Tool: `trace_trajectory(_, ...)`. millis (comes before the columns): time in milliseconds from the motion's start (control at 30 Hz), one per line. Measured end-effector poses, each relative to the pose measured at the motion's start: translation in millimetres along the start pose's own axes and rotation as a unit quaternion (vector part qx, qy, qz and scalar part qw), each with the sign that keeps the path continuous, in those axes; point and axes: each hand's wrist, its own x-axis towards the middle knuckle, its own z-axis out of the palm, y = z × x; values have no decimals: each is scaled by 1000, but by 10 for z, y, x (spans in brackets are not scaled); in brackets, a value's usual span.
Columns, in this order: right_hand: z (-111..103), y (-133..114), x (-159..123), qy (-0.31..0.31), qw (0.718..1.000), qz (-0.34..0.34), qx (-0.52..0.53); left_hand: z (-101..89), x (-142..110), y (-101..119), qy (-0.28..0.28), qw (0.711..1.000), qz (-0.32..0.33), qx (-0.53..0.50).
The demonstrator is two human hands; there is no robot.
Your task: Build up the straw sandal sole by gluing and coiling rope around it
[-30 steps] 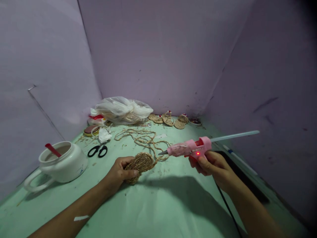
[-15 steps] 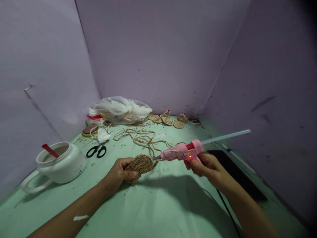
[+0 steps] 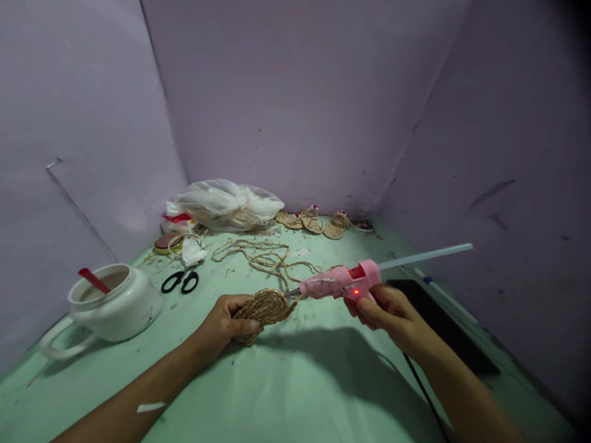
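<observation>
My left hand (image 3: 233, 320) pinches a flat, oval piece of coiled rope (image 3: 268, 306), thumb on its face and fingers behind. A loose tail of braided rope (image 3: 265, 261) runs from its right edge back over the table in loops. In my right hand (image 3: 390, 314) is a pink glue gun (image 3: 339, 282), gripped by its handle with a red light glowing. A long clear glue stick (image 3: 427, 255) sticks out of its back. The nozzle sits at the right edge of the coil; whether it touches is too small to tell.
A white mug-like pot (image 3: 117, 311) with a red stick stands left, near black-handled scissors (image 3: 180, 282). At the back lie a plastic bag (image 3: 226, 203) and several small woven sandals (image 3: 312, 223). A dark flat slab (image 3: 443, 326) and a white pen (image 3: 446, 295) lie right.
Very little differs. The glue gun has shifted slightly right, its glue stick tilting a touch lower, and the coiled piece has turned slightly in my left hand.
</observation>
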Motion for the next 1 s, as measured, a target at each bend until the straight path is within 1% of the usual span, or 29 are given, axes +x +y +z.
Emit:
trace_trajectory(200, -7, 16, 2, 1, 1000, 1, -3, 24, -10, 16, -8, 1000, 0, 8)
trace_trajectory(667, 10, -35, 6, -4, 1000, 13, 17, 91, -51, 101, -15, 998, 29, 57)
trace_trajectory(1000, 11, -82, 1, -7, 1000, 17, 13, 74, -43, 112, -12, 993, 45, 105)
